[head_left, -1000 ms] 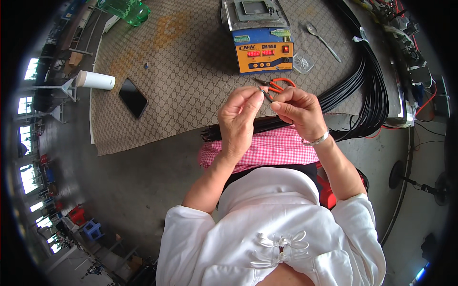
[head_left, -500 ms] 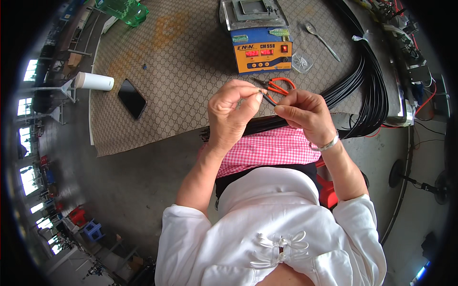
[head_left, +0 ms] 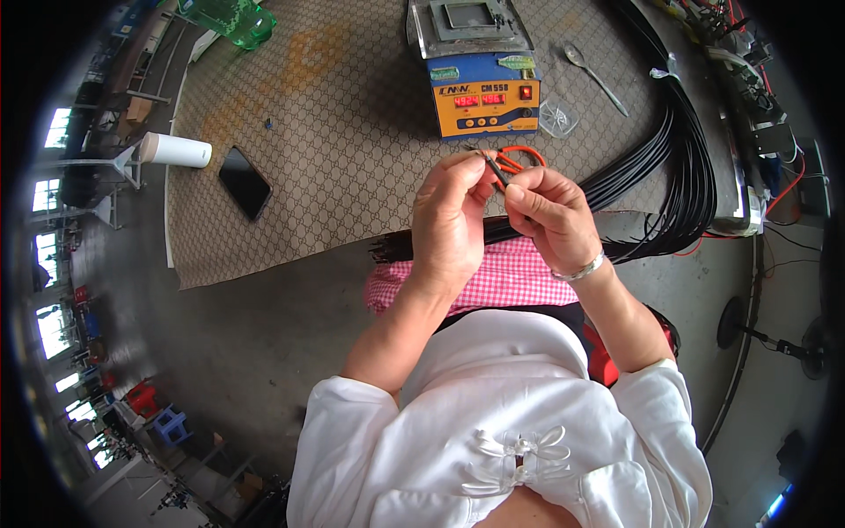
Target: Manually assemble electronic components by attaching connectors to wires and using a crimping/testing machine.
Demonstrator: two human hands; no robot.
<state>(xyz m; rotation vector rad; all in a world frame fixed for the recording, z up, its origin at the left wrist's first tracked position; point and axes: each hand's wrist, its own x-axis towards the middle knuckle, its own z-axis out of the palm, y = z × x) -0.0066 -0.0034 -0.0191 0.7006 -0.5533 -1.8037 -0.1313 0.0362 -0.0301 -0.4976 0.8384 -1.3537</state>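
Observation:
My left hand (head_left: 451, 220) and my right hand (head_left: 548, 216) are raised together over the table's near edge. Both pinch the end of a thin black cable (head_left: 495, 169) between fingertips. The right wrist wears a silver bracelet. A large bundle of black cables (head_left: 682, 150) curves around the right side of the table and runs under my hands. Orange-handled scissors (head_left: 519, 158) lie just behind my fingers.
A blue and orange box-shaped device with red displays (head_left: 482, 84) stands at the back. A metal spoon (head_left: 597, 77), a small clear dish (head_left: 558, 117), a black phone (head_left: 245, 182), a white cylinder (head_left: 174, 150) and a green bottle (head_left: 231, 18) lie on the patterned mat (head_left: 352, 167). Pink checked cloth (head_left: 502, 277) covers my lap.
Both hands have stayed together on the cable end, shifting slightly as the fingers work it. Nothing else on the table has moved.

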